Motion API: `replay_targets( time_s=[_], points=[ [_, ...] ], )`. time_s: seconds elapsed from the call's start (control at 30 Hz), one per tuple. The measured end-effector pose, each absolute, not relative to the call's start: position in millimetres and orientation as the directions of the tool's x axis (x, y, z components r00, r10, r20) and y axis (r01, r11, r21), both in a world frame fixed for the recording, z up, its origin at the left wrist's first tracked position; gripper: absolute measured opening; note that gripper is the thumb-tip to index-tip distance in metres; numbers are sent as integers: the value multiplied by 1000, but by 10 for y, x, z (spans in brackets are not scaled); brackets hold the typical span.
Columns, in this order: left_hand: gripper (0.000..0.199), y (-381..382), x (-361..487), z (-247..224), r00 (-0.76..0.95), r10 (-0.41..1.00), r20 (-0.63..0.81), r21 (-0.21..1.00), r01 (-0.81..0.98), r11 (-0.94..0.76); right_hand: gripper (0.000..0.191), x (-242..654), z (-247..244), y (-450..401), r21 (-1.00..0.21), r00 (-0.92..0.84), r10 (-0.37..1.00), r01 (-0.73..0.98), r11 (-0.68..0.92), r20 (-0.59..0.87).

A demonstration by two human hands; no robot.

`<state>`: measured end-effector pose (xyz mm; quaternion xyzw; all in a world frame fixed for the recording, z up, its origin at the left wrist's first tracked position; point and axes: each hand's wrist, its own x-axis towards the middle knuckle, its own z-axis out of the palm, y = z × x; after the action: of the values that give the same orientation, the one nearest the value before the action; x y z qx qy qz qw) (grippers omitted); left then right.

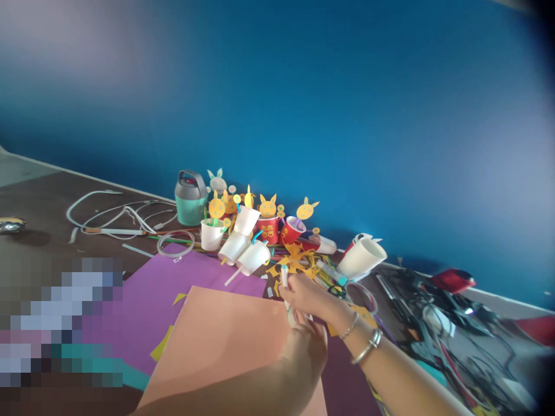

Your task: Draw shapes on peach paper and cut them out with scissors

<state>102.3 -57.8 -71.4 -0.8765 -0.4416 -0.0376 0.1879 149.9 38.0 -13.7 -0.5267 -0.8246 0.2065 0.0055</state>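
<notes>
Just right of centre, my right hand [306, 296], with bracelets at the wrist, is closed around a white marker [284, 276] that has a green end and stands nearly upright. My left hand [306, 346] is right below it, over the right side of a large peach paper sheet [217, 341]. A white ringed object [292, 316], perhaps a tape roll, shows between the hands; the left fingers are partly hidden. Purple paper [143, 300] lies under the peach sheet.
Behind are white cups [211, 236], a red cup [267, 229] and orange paper animal heads [267, 205]. A green jar [191, 208] stands by white cables [125, 216]. Orange scraps [296, 259] lie mid-table. Tangled dark cables [472, 341] fill the right.
</notes>
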Motion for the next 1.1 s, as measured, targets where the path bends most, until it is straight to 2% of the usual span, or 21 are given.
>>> replay_targets(
  time_s=[0.13, 0.43, 0.77, 0.9, 1.0, 1.1],
  points=[
    [39, -576, 1026, -725, 597, 767, 236, -295, 796, -529, 30, 1497, -120, 395, -314, -398, 890, 894, 321, -224],
    [35, -578, 1041, -828, 605, 747, 276, -301, 792, -531, 29, 1537, -187, 430, -333, -332, 920, 909, 252, -208],
    [33, -579, 1019, -757, 640, 743, 195, -334, 756, -563, 31, 1626, -281, 511, -326, -367, 917, 895, 303, -155],
    [32, -574, 1018, -759, 657, 735, 169, -340, 739, -582, 28, 1687, -330, 562, -302, -335, 930, 912, 279, -151],
    [34, -565, 1019, -776, 644, 743, 181, -331, 752, -571, 29, 1758, -286, 561, -374, -306, 940, 898, 233, -149],
    [35, -559, 1007, -761, 638, 738, 218, -324, 761, -562, 32, 1901, -200, 495, -548, -254, 964, 818, 174, -73]
  ],
)
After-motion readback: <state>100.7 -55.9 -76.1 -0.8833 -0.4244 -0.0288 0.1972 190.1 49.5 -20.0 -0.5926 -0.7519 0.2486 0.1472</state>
